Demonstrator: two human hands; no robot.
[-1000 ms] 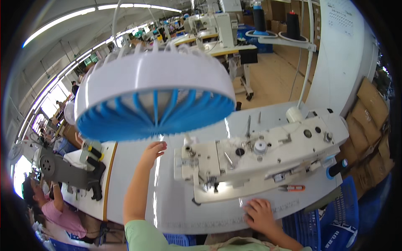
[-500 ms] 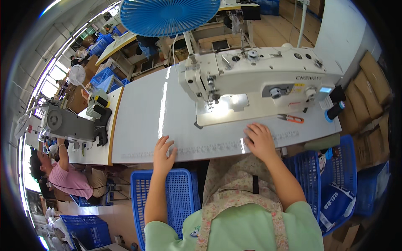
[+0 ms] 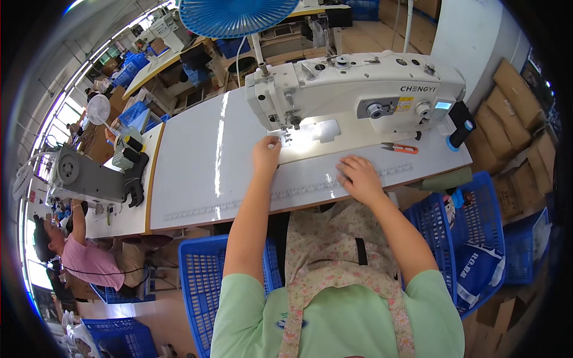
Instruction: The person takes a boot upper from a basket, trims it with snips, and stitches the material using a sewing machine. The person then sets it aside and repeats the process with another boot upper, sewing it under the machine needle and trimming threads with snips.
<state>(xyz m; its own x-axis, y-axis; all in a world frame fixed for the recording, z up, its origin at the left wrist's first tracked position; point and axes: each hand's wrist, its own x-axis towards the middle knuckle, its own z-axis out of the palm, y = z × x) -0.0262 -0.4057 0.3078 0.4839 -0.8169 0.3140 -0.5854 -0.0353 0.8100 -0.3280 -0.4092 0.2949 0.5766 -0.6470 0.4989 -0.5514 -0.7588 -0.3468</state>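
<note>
A white sewing machine stands across the table, its lamp shining on the metal plate under the needle. My left hand is by the needle area, just at the plate's left edge. Its fingers are curled together, and whatever is between them is too small to make out. My right hand rests on the tabletop with the fingers extended and holds nothing. Beyond that hand lies a pair of orange-handled thread snips. A ruler scale runs along the table's near edge.
Blue plastic baskets stand below the table, one at the left and one at the right. A dark thread cone sits at the table's right end. A blue fan rises behind. A co-worker sits at the left.
My left hand has moved from the table's near edge forward and right to the needle area, its fingers drawing together. My right hand stays on the table. The view has shifted slightly.
</note>
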